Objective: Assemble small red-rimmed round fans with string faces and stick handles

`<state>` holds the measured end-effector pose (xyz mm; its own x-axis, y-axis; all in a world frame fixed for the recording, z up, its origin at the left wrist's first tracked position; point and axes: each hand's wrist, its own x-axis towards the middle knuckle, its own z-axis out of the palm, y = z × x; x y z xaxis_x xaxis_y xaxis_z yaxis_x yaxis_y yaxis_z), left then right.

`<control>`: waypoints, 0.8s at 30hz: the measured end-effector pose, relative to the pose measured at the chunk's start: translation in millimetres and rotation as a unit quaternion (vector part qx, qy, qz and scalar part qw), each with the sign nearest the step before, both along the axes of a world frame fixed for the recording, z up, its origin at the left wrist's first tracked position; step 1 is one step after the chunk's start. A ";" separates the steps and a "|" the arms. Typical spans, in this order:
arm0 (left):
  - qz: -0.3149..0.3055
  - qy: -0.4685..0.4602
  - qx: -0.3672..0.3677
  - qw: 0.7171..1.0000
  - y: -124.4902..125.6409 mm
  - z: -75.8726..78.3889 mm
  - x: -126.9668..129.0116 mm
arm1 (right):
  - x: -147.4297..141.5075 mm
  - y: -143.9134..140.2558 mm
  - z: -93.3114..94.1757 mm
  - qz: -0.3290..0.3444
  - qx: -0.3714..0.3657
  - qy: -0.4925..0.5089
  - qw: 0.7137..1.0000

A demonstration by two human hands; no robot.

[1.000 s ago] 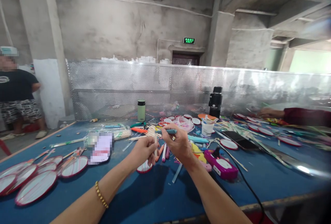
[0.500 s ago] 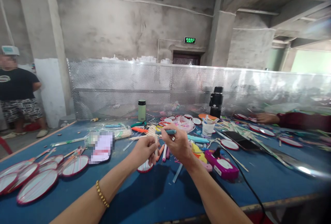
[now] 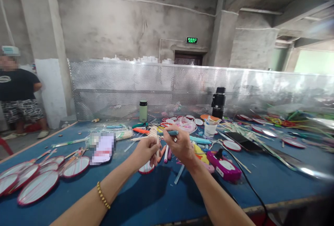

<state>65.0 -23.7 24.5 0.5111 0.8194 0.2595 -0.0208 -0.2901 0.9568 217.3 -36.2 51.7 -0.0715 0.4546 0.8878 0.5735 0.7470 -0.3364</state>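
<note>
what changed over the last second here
The co-worker's arm in a dark red sleeve that lay on the far right of the blue table has gone out of view, baring the coloured pieces there. The left hand keeps its hold on the pale stick and the right hand on the teal pen, in the same spot. The person in the black shirt stays put.

Blue table: round fans, markers, phone.

Teal marker, blue table, magenta device
</note>
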 end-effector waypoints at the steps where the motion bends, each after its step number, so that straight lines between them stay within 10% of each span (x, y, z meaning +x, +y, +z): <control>1: 0.000 -0.001 -0.001 1.000 -0.2 0.2 0.0 | -0.2 -0.2 0.1 0.000 0.002 0.004 1.000; 24: -0.005 0.000 0.003 1.000 -0.9 2.1 0.4 | 0.7 -1.8 1.0 0.004 -0.007 -0.004 1.000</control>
